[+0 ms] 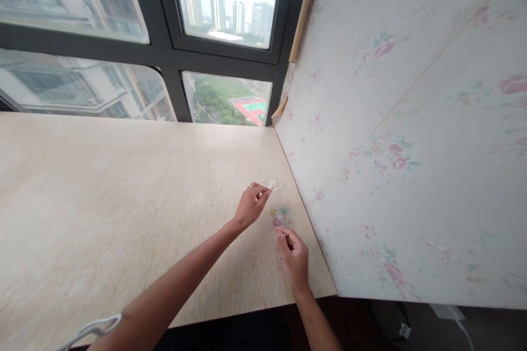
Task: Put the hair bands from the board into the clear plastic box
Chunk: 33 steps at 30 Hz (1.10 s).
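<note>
A small clear compartment box (280, 215) lies on the beige stone ledge (123, 186), with yellow, green and pink ring-like pieces in its compartments. Beyond it is a small cluster of white pieces (273, 184). My left hand (252, 204) has its fingers pinched at the near edge of that cluster; whatever is between the fingertips is too small to name. At the near side of the box, my right hand (293, 252) is closed in a pinch, with its fingertips by the box edge. What it holds, if anything, cannot be made out.
A wall with floral paper (395, 148) rises close along the right side of the ledge. Dark-framed windows (226, 60) stand at the back. A white cable (96, 326) is near my left forearm at the lower left. The ledge's front edge runs below my hands.
</note>
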Each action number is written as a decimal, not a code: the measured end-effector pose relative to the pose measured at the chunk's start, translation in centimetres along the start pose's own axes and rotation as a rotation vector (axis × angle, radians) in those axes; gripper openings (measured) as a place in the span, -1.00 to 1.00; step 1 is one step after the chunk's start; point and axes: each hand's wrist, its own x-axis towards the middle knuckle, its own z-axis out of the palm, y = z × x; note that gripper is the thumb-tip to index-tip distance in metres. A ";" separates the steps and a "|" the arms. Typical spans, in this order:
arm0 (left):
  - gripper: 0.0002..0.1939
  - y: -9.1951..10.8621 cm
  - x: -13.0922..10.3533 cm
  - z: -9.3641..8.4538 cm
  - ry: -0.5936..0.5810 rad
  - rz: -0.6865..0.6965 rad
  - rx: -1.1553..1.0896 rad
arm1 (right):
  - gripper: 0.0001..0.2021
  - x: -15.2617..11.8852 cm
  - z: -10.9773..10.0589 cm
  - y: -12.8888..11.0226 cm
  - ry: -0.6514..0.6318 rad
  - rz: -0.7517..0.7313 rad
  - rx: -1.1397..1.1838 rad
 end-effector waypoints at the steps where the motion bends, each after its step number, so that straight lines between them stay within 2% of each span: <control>1: -0.75 -0.3 -0.5 -0.5 0.050 -0.048 -0.016 | -0.68 0.0 0.0 0.0 0.004 -0.004 -0.005; 5: -0.74 -2.1 -3.3 -2.9 0.177 -0.226 -0.082 | -0.68 0.0 -0.1 0.3 0.016 -0.008 -0.017; 10: -0.71 -4.6 -6.9 -6.3 0.188 -0.227 0.029 | -0.66 0.0 -0.1 0.8 0.010 -0.012 -0.015; 12: -0.70 -5.2 -7.9 -7.4 0.145 -0.169 0.134 | -0.65 -0.1 -0.1 0.8 0.004 -0.005 -0.008; 17: -0.72 -5.3 -9.9 -9.4 -0.157 0.043 0.449 | -0.63 -0.4 -0.2 0.2 -0.015 -0.010 0.005; 22: -0.74 -5.4 -10.9 -9.8 -0.277 0.178 0.689 | -0.61 -0.6 -0.4 -0.2 -0.008 -0.026 -0.043; 27: -0.77 -5.6 -10.9 -9.3 -0.247 0.150 0.719 | -0.62 -0.8 -0.2 0.0 -0.031 -0.040 -0.108; 30: -0.78 -5.4 -10.6 -9.2 -0.219 0.079 0.684 | -0.62 -1.7 1.2 -0.3 -0.071 -0.033 -0.076; 33: -0.77 -5.1 -10.3 -9.2 -0.166 -0.010 0.652 | -0.65 -3.2 4.0 -1.1 -0.198 -0.075 -0.026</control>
